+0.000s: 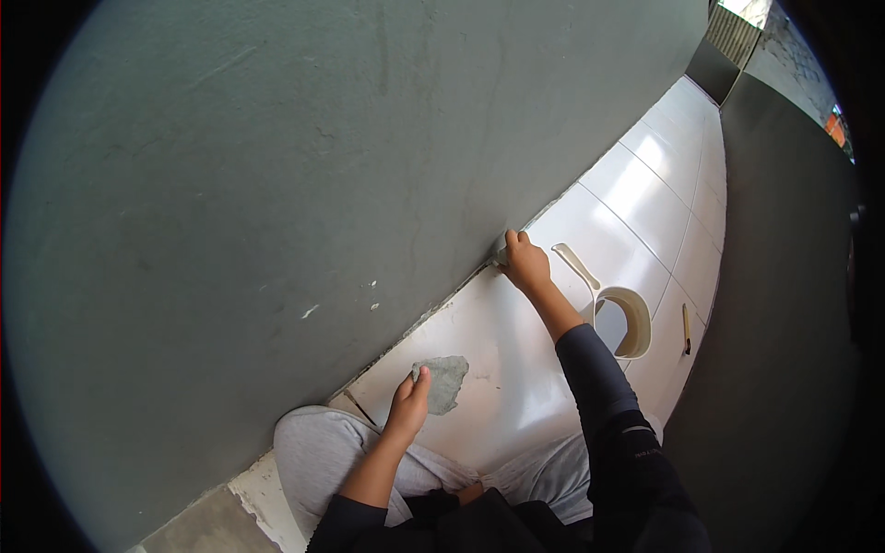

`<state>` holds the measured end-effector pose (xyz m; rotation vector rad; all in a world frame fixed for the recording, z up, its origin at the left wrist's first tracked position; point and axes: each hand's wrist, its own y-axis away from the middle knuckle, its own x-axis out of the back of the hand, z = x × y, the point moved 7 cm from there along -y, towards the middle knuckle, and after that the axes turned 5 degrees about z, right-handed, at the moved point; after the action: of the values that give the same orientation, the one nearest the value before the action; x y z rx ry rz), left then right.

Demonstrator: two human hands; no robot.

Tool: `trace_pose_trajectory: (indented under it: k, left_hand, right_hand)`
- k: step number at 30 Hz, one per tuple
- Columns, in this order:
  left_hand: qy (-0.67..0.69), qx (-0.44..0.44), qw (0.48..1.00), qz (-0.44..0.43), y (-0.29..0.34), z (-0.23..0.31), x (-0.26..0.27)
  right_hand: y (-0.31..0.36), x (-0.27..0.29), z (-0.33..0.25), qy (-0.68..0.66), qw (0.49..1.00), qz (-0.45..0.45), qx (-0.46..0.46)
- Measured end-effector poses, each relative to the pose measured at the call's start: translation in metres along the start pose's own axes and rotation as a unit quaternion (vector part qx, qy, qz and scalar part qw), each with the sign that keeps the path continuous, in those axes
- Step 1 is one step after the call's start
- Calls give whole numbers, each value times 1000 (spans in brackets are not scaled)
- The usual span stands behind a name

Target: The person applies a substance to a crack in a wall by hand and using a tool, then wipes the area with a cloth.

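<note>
My left hand (408, 405) grips a flat, ragged-edged grey piece (444, 382) above the white tiles, thumb on top. It looks like a slab or scrap coated with mortar; its exact kind I cannot tell. Stretched forward, my right hand (525, 263) is closed at the foot of the grey wall (304, 184), where the wall meets the tiled floor (516, 359). A small greyish thing (501, 249) shows between its fingers and the wall, mostly hidden. Beside my right forearm lies a cream plastic dipper (643, 318) with a long handle.
A yellow utility knife (686, 330) lies on the tiles farther right. A dark grey wall (774, 276) bounds the narrow strip on the right. My knees in light grey trousers (323, 452) rest at the near end. A rough, dark gap runs along the left wall's base.
</note>
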<state>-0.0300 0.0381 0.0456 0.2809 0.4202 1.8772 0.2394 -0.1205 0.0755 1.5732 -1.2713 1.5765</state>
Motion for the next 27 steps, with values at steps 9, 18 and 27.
trace_pose_trajectory:
  k: [9,18,27]
  left_hand:
    - [19,-23,1000,4,3,5,1]
    - [15,29,999,-12,3,1,1]
    - [20,1,1000,-15,3,3,-2]
  right_hand:
    - [-9,-8,-11,-6,995,-47,-91]
    - [-13,-2,-8,-7,991,-38,-130]
    - [-9,-4,-8,-13,987,-45,-155]
